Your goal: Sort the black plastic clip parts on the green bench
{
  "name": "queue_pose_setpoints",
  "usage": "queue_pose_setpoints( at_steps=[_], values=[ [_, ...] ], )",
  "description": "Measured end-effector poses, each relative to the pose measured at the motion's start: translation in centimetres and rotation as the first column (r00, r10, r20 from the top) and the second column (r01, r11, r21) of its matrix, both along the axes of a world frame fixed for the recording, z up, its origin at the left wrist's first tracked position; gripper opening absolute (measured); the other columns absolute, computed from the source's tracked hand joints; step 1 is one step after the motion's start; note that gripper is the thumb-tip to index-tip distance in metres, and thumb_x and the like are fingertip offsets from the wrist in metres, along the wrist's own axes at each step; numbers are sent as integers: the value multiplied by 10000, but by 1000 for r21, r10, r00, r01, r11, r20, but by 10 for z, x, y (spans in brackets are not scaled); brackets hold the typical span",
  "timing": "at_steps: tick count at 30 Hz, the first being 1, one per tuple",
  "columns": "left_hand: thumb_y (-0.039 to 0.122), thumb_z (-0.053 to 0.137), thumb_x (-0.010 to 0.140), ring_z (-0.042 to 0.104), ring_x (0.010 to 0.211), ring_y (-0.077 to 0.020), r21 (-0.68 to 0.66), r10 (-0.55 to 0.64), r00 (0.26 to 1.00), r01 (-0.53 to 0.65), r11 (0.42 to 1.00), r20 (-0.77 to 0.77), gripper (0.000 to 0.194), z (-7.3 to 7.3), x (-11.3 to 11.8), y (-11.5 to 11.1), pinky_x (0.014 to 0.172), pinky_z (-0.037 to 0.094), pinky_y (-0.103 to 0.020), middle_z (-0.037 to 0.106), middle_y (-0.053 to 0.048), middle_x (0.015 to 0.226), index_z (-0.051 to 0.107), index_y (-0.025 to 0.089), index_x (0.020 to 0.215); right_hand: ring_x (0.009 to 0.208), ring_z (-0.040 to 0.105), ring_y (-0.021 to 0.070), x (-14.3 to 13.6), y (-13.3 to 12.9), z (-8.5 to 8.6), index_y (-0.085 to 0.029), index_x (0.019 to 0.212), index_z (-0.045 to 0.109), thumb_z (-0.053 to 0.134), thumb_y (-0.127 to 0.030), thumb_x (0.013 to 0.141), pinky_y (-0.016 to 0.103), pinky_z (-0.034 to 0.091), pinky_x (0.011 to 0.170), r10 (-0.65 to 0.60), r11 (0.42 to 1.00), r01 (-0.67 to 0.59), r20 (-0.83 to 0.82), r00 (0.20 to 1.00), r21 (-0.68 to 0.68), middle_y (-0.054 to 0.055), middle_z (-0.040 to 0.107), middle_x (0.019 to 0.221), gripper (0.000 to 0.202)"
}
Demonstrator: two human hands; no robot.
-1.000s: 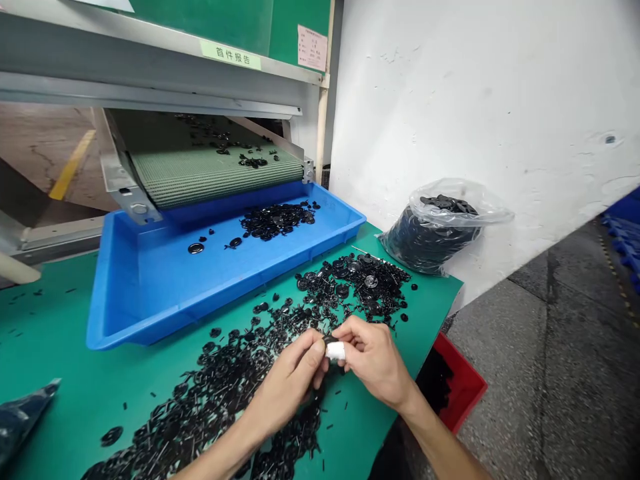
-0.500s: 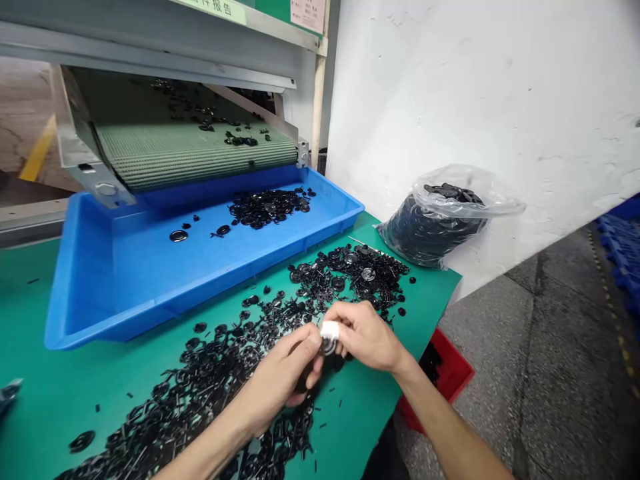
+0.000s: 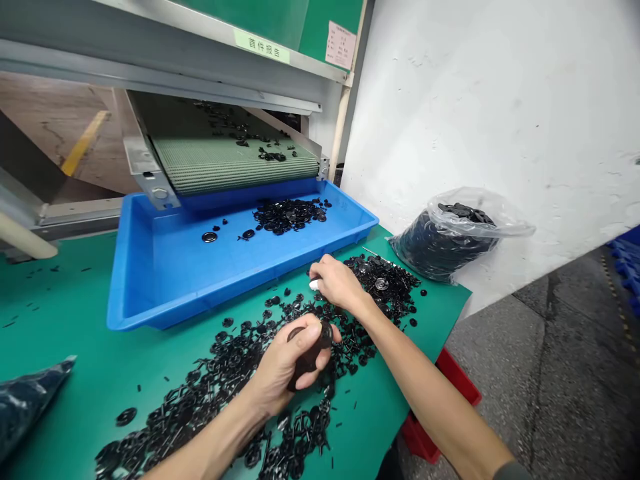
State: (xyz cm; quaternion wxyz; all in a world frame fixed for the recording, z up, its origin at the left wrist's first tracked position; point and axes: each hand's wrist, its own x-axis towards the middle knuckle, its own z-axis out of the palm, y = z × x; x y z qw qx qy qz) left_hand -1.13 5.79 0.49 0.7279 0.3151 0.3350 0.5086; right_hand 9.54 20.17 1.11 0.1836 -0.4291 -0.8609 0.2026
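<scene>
The left hand (image 3: 287,360) has its grip closed round a stack of black discs (image 3: 313,350), long axis running toward the tray (image 3: 150,293). The right hand (image 3: 335,283) presses fingers together into the loose parts (image 3: 385,287) on the desk (image 3: 75,387).

Tray (image 3: 165,293) on table (image 3: 75,347), under end of conveyor (image 3: 225,163) behind it. Heap of parts (image 3: 287,217) in tray's far right. Loose parts (image 3: 225,380) strewn on table before tray. Full bag (image 3: 450,237) right of tray, against wall (image 3: 500,100). Bin (image 3: 445,407) below table's right edge.
</scene>
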Motion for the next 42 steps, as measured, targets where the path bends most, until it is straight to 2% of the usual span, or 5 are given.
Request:
queue_pose_setpoints(
  at_steps=[7, 17, 23, 27, 42],
  values=[
    [261, 594, 850, 393, 394, -37, -41, 99, 987, -94, 995, 130, 132, -1, -3, 5, 290, 263, -109, 685, -52, 783, 630, 169, 938, 604, 611, 121, 47, -29, -5, -175, 1123, 645, 533, -194, 820, 272, 544, 599, -131, 953, 9, -384, 914, -304, -5, 628, 767, 324],
    [402, 652, 845, 355, 433, -57, -42, 99, 985, -106, 994, -141, 213, 2, 8, 3, 321, 226, -109, 535, 40, 600, 611, 193, 854, 623, 673, 133, 75, -91, -12, -163, 957, 656, 693, -205, 691, 236, 546, 553, -467, 784, -28, -620, 630, -620, 13, 623, 851, 272],
    [503, 531, 890, 331, 406, -75, 53, -23, 840, 61, 997, -542, 355, -3, 15, -8, 377, 228, -172, 498, 59, 535, 509, 208, 694, 678, 564, 111, 77, -121, 0, -251, 950, 717, 521, -22, 757, 222, 434, 615, -90, 974, -18, -458, 884, -227, -30, 631, 762, 358],
    [480, 496, 915, 408, 498, -110, 93, -78, 754, 181, 979, -652, 362, -4, 13, -10, 435, 289, -195, 527, 31, 572, 537, 205, 683, 690, 546, 110, 88, -123, 6, -260, 989, 704, 487, 19, 755, 223, 408, 640, 50, 975, -116, -321, 946, -192, -39, 629, 787, 424],
    [517, 528, 887, 322, 422, -64, -99, 99, 916, -148, 984, -389, 349, -4, 24, -11, 343, 228, -121, 506, 59, 543, 512, 211, 720, 496, 566, 93, 62, -97, -18, -178, 994, 638, 397, -75, 870, 196, 439, 513, -116, 930, -46, -410, 905, -365, -48, 584, 597, 290]
  ],
)
